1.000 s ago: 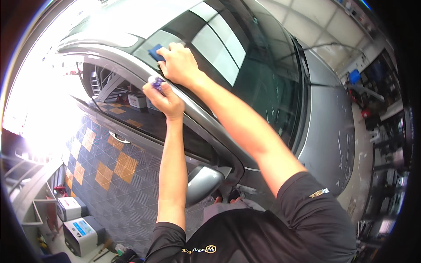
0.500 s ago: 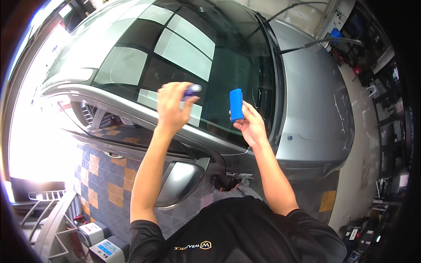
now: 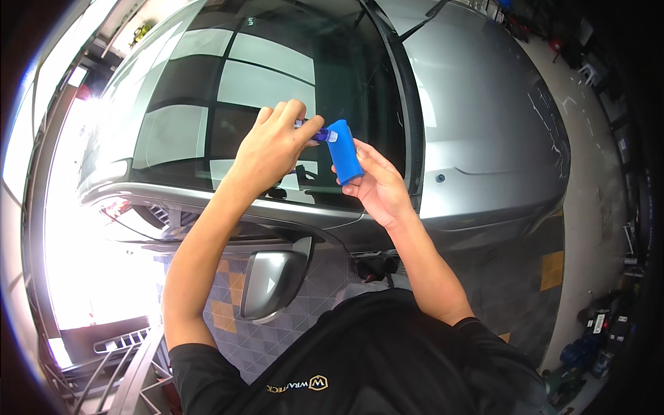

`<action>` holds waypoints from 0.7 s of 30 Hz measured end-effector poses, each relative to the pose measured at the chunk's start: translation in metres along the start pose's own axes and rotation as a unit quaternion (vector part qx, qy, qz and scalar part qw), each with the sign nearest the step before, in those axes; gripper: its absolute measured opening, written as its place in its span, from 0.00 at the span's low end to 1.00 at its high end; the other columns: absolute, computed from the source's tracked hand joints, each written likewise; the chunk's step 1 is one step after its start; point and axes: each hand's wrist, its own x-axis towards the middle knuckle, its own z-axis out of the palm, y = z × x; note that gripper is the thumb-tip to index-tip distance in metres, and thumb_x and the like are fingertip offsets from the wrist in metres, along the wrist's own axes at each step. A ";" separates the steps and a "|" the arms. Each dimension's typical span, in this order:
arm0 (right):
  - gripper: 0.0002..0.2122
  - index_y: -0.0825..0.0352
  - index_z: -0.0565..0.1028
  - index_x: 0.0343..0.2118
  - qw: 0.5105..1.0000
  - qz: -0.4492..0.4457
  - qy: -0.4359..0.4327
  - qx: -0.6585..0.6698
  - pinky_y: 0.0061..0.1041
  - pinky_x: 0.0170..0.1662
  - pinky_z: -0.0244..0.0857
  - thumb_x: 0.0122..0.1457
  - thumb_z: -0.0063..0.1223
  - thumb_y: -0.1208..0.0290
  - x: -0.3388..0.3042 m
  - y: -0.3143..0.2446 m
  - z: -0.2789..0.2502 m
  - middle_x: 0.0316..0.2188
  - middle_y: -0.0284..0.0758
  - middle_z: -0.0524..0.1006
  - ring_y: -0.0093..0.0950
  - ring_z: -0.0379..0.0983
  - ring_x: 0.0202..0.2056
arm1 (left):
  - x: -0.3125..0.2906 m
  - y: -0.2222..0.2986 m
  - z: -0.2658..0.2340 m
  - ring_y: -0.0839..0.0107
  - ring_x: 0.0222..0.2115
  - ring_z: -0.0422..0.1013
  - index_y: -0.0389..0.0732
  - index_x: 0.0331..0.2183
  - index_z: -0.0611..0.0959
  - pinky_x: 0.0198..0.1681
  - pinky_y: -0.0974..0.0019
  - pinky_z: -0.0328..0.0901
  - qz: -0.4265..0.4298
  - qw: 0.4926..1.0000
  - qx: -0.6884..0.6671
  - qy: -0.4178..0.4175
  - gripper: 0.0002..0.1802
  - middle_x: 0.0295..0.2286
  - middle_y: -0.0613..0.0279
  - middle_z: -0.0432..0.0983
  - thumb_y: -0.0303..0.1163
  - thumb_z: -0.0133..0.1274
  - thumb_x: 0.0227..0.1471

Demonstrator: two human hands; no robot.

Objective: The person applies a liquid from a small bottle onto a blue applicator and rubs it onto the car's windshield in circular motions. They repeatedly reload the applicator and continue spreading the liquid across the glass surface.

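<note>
My left hand (image 3: pixel 275 145) grips a small purple bottle (image 3: pixel 320 135) with a whitish tip, tilted on its side. That tip meets the upper left edge of a blue applicator block (image 3: pixel 344 155). Fingers and thumb of my right hand (image 3: pixel 380 183) hold the block from its right side and lower end, its broad face toward me. Both hands are above the dark windshield (image 3: pixel 360 90) of a grey car, near its lower corner. My left fingers hide much of the bottle.
The silver side mirror (image 3: pixel 266 283) juts out below my left forearm. To the right spreads the car's hood (image 3: pixel 477 138), with a wiper arm (image 3: pixel 423 21) raised at the top. Metal racking (image 3: pixel 131 366) stands at lower left; dark equipment (image 3: pixel 595 332) lines the right.
My left hand has brought the bottle over to the block, so its tip now meets the block's edge. The block has tilted and sits further left in view. The whole view has shifted.
</note>
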 end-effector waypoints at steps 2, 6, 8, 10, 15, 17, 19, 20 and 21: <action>0.24 0.68 0.66 0.67 1.000 0.000 0.000 0.009 0.28 0.38 0.71 0.74 0.51 0.62 -0.001 -0.003 -0.001 0.44 0.44 0.81 0.31 0.79 0.39 | 0.007 0.009 -0.006 0.62 0.42 0.72 0.45 0.49 0.84 0.44 0.59 0.64 0.021 0.999 0.030 -0.023 0.22 0.41 0.59 0.71 0.25 0.65 0.50; 0.23 0.68 0.68 0.66 0.999 0.005 -0.005 0.038 0.28 0.39 0.70 0.74 0.50 0.61 0.000 -0.009 -0.006 0.43 0.41 0.80 0.29 0.78 0.39 | 0.015 0.036 -0.018 0.61 0.44 0.71 0.45 0.50 0.84 0.44 0.60 0.64 0.030 0.997 0.052 -0.048 0.28 0.41 0.57 0.70 0.19 0.62 0.44; 0.22 0.68 0.68 0.65 0.999 0.009 -0.001 0.051 0.28 0.39 0.70 0.74 0.50 0.61 0.000 -0.011 -0.007 0.44 0.40 0.80 0.28 0.77 0.39 | 0.015 0.053 -0.023 0.61 0.44 0.71 0.45 0.51 0.83 0.44 0.60 0.64 0.025 0.996 0.060 -0.065 0.29 0.42 0.56 0.69 0.18 0.61 0.43; 0.22 0.68 0.69 0.65 0.997 0.011 -0.004 0.072 0.27 0.39 0.70 0.74 0.52 0.62 0.000 -0.013 -0.008 0.44 0.36 0.80 0.25 0.77 0.39 | 0.013 0.070 -0.030 0.61 0.44 0.71 0.44 0.51 0.83 0.44 0.60 0.64 0.022 0.995 0.059 -0.078 0.30 0.42 0.56 0.70 0.18 0.61 0.43; 0.22 0.67 0.69 0.64 0.998 0.024 -0.006 0.057 0.28 0.40 0.70 0.74 0.51 0.61 -0.004 -0.016 -0.008 0.45 0.38 0.80 0.27 0.77 0.40 | 0.013 0.076 -0.033 0.64 0.39 0.69 0.39 0.48 0.82 0.41 0.62 0.64 0.040 0.996 0.070 -0.049 0.21 0.39 0.58 0.68 0.26 0.59 0.49; 0.22 0.67 0.69 0.64 0.998 0.032 0.003 0.046 0.29 0.41 0.70 0.74 0.52 0.61 -0.008 -0.019 -0.004 0.45 0.39 0.80 0.27 0.77 0.40 | 0.016 0.065 -0.031 0.62 0.40 0.69 0.39 0.47 0.83 0.42 0.61 0.64 0.016 0.995 0.078 -0.060 0.20 0.40 0.58 0.68 0.24 0.59 0.49; 0.22 0.67 0.69 0.65 0.998 0.047 -0.010 0.045 0.29 0.41 0.70 0.73 0.52 0.62 -0.012 -0.019 -0.001 0.45 0.41 0.80 0.28 0.77 0.40 | 0.016 0.050 -0.025 0.61 0.41 0.71 0.46 0.51 0.84 0.43 0.59 0.65 -0.021 0.996 0.073 -0.050 0.28 0.42 0.58 0.70 0.18 0.61 0.46; 0.22 0.67 0.69 0.65 0.998 0.052 -0.014 0.043 0.29 0.41 0.70 0.73 0.52 0.62 -0.013 -0.019 -0.001 0.45 0.42 0.80 0.29 0.77 0.40 | 0.017 0.044 -0.024 0.61 0.41 0.71 0.44 0.50 0.84 0.43 0.59 0.65 -0.018 0.996 0.073 -0.044 0.26 0.41 0.58 0.70 0.19 0.61 0.46; 0.22 0.67 0.69 0.65 0.997 0.055 -0.017 0.044 0.29 0.41 0.70 0.73 0.52 0.62 -0.014 -0.018 -0.001 0.45 0.43 0.80 0.29 0.77 0.40 | 0.016 0.038 -0.023 0.62 0.41 0.70 0.43 0.49 0.84 0.43 0.60 0.65 -0.016 0.996 0.074 -0.038 0.24 0.41 0.58 0.69 0.20 0.61 0.47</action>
